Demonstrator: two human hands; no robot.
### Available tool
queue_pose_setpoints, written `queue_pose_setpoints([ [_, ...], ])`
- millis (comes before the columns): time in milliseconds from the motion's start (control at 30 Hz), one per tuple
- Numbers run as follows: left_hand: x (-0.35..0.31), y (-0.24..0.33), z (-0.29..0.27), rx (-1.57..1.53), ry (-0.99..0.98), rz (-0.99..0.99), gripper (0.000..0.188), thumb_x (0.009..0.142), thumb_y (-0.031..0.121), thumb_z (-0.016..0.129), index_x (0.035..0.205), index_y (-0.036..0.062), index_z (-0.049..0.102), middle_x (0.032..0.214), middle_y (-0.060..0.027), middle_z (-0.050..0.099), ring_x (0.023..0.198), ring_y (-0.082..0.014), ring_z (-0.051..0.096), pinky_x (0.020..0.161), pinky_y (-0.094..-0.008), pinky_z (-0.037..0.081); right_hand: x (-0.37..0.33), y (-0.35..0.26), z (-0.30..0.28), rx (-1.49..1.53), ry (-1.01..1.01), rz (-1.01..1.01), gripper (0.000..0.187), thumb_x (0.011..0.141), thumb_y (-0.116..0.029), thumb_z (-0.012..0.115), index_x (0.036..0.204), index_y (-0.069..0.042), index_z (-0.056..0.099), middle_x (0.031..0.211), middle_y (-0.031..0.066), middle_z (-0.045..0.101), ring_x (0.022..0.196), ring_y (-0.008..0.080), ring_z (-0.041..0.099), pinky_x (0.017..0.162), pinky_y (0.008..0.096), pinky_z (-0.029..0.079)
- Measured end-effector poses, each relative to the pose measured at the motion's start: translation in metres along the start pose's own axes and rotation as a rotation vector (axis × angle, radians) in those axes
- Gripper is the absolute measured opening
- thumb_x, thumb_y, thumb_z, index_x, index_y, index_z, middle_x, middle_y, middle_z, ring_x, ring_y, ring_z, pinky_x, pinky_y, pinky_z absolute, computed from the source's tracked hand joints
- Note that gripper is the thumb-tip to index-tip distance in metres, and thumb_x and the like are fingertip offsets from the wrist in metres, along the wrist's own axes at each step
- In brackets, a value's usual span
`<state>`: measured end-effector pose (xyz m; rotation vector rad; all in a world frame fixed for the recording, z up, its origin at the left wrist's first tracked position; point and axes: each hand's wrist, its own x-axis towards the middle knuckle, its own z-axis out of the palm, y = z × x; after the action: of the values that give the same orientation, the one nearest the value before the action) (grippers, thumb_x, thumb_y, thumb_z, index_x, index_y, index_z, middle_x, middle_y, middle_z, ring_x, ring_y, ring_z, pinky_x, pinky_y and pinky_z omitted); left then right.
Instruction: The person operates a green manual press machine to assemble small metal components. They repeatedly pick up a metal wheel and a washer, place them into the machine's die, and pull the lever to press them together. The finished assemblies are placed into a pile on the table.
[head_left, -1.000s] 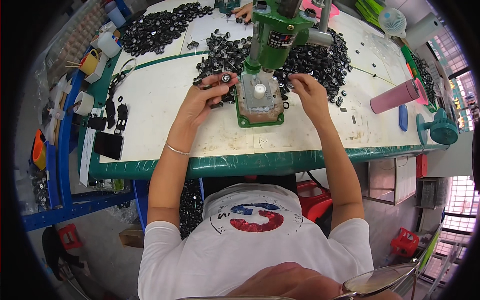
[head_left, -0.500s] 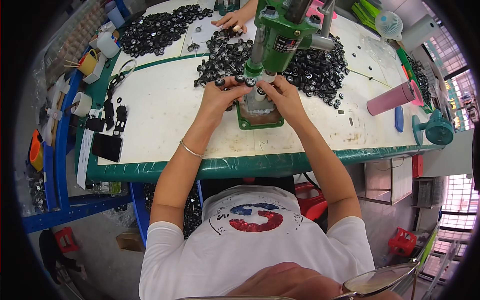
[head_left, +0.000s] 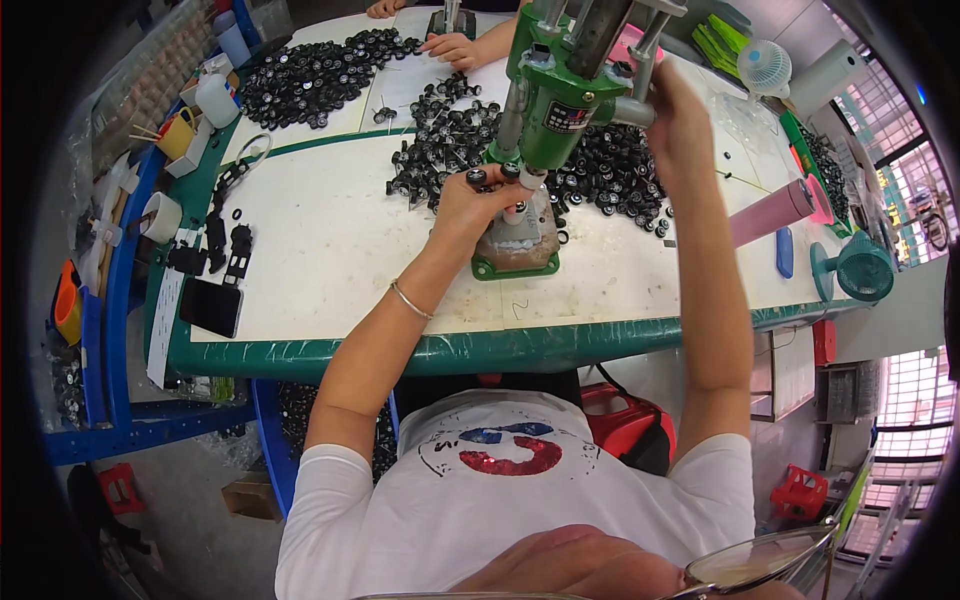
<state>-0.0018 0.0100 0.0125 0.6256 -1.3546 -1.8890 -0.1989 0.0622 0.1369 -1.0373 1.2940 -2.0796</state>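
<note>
1. The left hand point(head_left: 468, 208) pinched small black wheels point(head_left: 476, 176) just beside the white ram tip point(head_left: 532, 181).
2. The right hand point(head_left: 680, 110) was raised near the steel side arm point(head_left: 632, 112) of the green bench press point(head_left: 550, 125); whether it gripped could not be told.
3. A dropping ram might have nipped the left hand, or scarred a tilted wheel.
4. The held wheels lay well apart from the right hand; a loose wheel heap point(head_left: 615, 172) spread between both hands.

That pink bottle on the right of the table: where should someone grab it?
Probably around the middle of the pink bottle, from the near side, right of the right forearm. Its long, round body suits a wrapping grip, while the forearm overlaps its left end in this view.
</note>
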Motion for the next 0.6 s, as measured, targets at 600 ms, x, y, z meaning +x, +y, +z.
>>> queue_pose_setpoints([
  [600,0.006,0.000,-0.008,0.210,-0.037,0.164,0.014,0.074,0.005,0.075,0.069,0.0010,0.062,0.062,0.0014,0.057,0.056,-0.0040,0.053,0.052,-0.0197,0.040,0.042,-0.061,0.047,0.011,0.012,-0.302,0.024,0.091,-0.030,0.061,0.076,-0.013,0.051,0.057,-0.0095,0.039,0.038,0.0013,0.027,0.034,0.0187,0.016],
])
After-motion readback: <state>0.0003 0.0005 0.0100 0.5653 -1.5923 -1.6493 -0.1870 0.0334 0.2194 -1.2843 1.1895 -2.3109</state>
